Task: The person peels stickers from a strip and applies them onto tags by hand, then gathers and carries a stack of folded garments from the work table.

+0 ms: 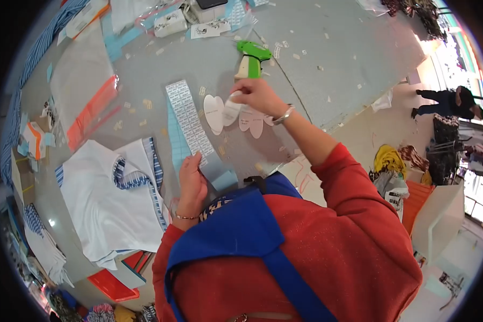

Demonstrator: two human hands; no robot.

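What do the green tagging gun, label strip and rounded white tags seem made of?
Tagging gun: probably smooth plastic, judging by its bright moulded body. Label strip: likely matte paper, flat with dense print. White tags: perhaps matte card, cleanly cut.

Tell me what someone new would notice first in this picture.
Probably the red top and blue apron, filling the lower middle. Next, the green gun on the grey table, just beyond the right hand, which pinches a white tag. Then the white garment with blue-striped trim, spread out left of the left hand.
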